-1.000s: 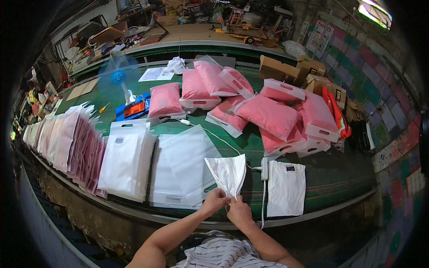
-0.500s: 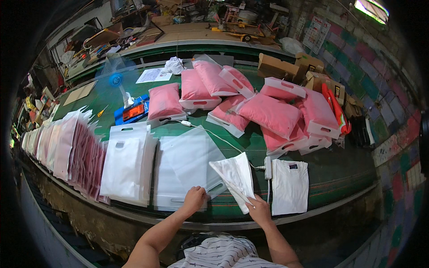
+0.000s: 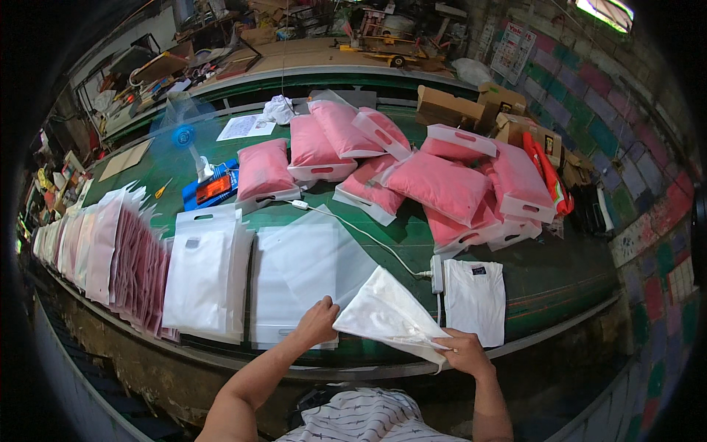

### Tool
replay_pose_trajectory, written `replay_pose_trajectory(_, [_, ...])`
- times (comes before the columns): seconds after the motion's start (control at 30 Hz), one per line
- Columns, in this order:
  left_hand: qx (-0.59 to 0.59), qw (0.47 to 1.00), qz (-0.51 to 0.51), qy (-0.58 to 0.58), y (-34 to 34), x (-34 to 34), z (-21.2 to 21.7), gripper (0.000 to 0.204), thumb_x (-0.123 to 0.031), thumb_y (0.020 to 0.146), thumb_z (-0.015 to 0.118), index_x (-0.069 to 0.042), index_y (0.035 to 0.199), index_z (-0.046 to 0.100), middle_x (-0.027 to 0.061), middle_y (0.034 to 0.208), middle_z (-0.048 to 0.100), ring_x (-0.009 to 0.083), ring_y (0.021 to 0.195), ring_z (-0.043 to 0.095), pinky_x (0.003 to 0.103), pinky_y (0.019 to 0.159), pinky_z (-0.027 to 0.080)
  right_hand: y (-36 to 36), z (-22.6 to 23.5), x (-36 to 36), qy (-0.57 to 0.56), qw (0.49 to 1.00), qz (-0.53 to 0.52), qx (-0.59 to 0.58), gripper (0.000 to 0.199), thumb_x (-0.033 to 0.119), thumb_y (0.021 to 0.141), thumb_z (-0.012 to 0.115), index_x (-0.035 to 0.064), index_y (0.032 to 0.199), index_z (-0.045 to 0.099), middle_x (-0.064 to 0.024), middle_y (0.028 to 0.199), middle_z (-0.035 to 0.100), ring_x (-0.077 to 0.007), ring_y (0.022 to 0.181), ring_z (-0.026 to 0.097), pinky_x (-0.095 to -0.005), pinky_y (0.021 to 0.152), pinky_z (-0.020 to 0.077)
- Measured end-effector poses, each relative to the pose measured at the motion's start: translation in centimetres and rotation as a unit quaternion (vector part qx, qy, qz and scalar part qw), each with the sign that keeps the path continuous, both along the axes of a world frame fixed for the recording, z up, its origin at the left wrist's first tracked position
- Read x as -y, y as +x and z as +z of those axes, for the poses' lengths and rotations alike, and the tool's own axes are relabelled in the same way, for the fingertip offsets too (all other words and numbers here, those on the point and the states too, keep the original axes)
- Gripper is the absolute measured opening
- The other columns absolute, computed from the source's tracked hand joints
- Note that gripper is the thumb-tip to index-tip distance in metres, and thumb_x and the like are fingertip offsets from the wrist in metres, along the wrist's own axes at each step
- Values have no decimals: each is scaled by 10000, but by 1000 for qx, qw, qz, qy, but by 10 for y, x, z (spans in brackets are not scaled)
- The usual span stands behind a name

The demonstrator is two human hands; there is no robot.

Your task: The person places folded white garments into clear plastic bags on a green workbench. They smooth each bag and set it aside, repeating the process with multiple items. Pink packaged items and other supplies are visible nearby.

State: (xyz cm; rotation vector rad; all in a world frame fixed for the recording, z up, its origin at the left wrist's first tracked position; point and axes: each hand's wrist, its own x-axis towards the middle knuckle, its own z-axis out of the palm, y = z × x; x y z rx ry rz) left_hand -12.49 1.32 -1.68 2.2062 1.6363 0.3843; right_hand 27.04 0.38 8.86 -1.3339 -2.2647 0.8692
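Observation:
My right hand (image 3: 465, 353) grips one end of a folded white T-shirt (image 3: 394, 313), which is tilted up off the table with its far point near my left hand. At the near edge of a flat translucent plastic bag (image 3: 335, 258), my left hand (image 3: 318, 322) has its fingers closed. That bag lies askew over a stack of similar bags (image 3: 272, 309); the shirt covers part of its corner. To the right of my right hand lies another folded white T-shirt (image 3: 475, 298) with a dark neck label.
Filled pink bags (image 3: 442, 184) are heaped across the table. Bagged white shirts (image 3: 202, 272) and a row of pink packs (image 3: 132, 272) stand at left. A power strip (image 3: 437, 274) with its cord lies beside the folded shirt. Behind are a small blue fan (image 3: 183, 135) and cardboard boxes (image 3: 449, 108).
My right hand has moved right and turned the T-shirt, so it now spreads wider and slants toward my left hand. My left hand has shifted only slightly.

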Motion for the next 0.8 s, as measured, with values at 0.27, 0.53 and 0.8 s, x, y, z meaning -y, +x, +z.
replay_pose_trajectory(0.27, [-56, 998, -14, -12, 1, 1, 9, 297, -6, 808, 598, 35, 1102, 607, 228, 1134, 564, 389, 947, 661, 472, 788, 568, 14, -2, -10, -123, 985, 105, -53, 325, 39, 761, 806, 84, 1082, 785, -193, 1144, 733, -317, 978, 733, -347, 879, 560])
replay_pose_trajectory(0.53, [-51, 991, -109, 59, -2, 10, 19, 714, -39, 738, 704, -48, 1428, 520, 132, 1486, 493, 368, 1160, 586, 415, 989, 529, 10, -21, -33, -157, 976, 145, -39, 330, 67, 761, 803, 66, 1090, 774, -205, 1136, 731, -302, 983, 733, -339, 875, 551])
replay_pose_trajectory(0.8, [61, 989, -130, 32, 1, 24, 39, 866, 29, 641, 685, -103, 1474, 486, 104, 1481, 523, 358, 1220, 529, 420, 993, 525, 1, -24, -36, -63, 997, 36, -40, 334, 72, 755, 802, 16, 1083, 766, -204, 1103, 739, -266, 899, 734, -342, 824, 561])
